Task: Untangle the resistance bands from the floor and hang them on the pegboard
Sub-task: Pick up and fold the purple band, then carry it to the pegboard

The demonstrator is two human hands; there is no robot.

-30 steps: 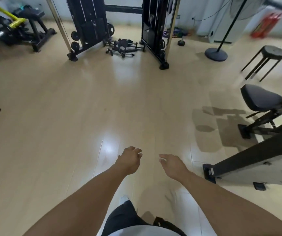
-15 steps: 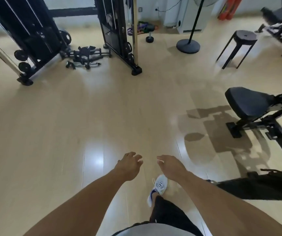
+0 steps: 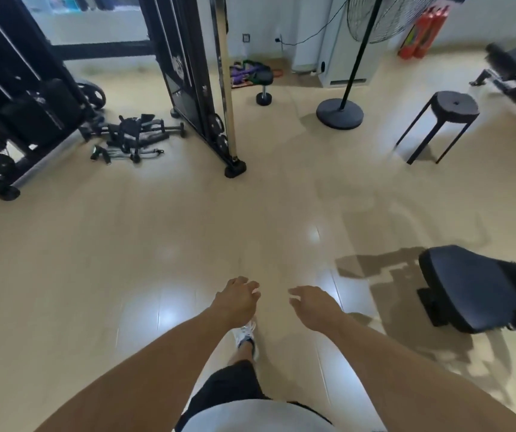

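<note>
A tangled heap of purple and green resistance bands (image 3: 244, 71) lies on the floor by the far wall, right of the cable machine. My left hand (image 3: 237, 299) and my right hand (image 3: 313, 307) hang in front of me over bare floor, fingers loosely curled, holding nothing. Both hands are far from the bands. No pegboard is in view.
A black cable machine (image 3: 200, 88) stands at the upper left, with a pile of black handles (image 3: 132, 135) at its foot. A small dumbbell (image 3: 264, 88), a fan stand base (image 3: 340, 113), a black stool (image 3: 447, 116) and a bench seat (image 3: 468, 288) stand to the right.
The view has swung right and moved forward across the floor; the cable machine slid left and the bands came closer. Both hands stay empty in front of me.
</note>
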